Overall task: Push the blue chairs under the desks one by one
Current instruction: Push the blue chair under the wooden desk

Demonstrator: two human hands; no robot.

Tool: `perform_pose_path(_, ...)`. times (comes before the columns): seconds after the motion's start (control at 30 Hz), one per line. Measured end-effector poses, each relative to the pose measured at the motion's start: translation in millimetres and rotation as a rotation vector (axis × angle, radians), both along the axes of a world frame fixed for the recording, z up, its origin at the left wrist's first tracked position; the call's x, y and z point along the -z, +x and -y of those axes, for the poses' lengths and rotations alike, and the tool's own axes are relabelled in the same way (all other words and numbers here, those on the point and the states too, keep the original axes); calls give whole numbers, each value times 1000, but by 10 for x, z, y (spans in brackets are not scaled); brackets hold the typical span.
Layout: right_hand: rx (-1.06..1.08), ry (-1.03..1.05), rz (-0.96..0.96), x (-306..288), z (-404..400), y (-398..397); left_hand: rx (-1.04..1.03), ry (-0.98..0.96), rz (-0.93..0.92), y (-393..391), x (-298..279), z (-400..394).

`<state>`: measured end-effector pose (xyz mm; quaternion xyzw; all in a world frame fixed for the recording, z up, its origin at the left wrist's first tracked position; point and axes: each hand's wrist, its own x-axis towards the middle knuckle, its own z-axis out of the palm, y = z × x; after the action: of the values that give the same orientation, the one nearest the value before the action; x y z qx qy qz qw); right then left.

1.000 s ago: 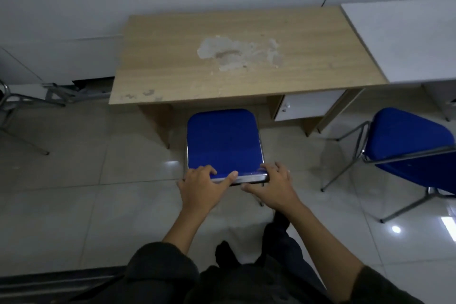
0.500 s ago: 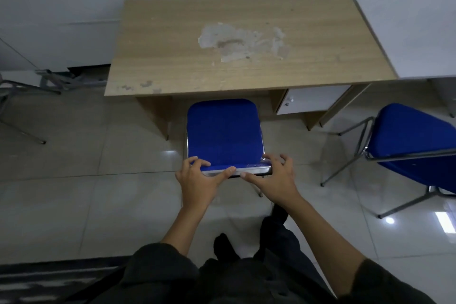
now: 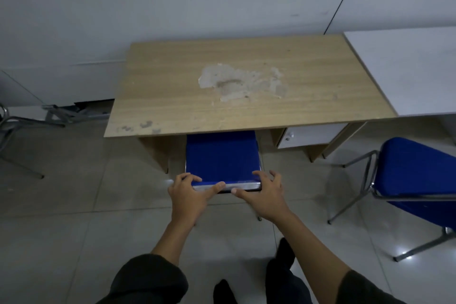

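Observation:
A blue padded chair [image 3: 222, 155] with a metal frame stands in front of me, its far part hidden under the front edge of a worn wooden desk [image 3: 241, 86]. My left hand [image 3: 190, 195] and my right hand [image 3: 264, 195] both hold the chair's top metal rail, thumbs on the near side and fingers curled over the blue pad. A second blue chair [image 3: 417, 175] stands out on the floor to the right, in front of a white desk [image 3: 404, 69].
A white drawer unit [image 3: 313, 134] sits under the wooden desk's right side. Metal chair legs [image 3: 14, 131] and frame parts lie at the far left by the wall. My legs and shoes [image 3: 283, 266] are on the tiled floor below.
The chair has slid forward, so more of it is now under the wooden desk. Both hands stayed on its rail and moved forward with it.

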<state>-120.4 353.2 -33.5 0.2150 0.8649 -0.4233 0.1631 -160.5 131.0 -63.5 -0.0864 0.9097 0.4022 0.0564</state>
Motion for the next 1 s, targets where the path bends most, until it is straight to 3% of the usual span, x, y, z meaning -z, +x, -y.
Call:
perform_pose_path(0.73,-40,1,75,33,-236,-1700,-53,-30,23,-1623,-34,-181)
perform_pose_path(1.0,-12,-4,97,57,-181,-1864,-21,13,23,-1775,4,-103)
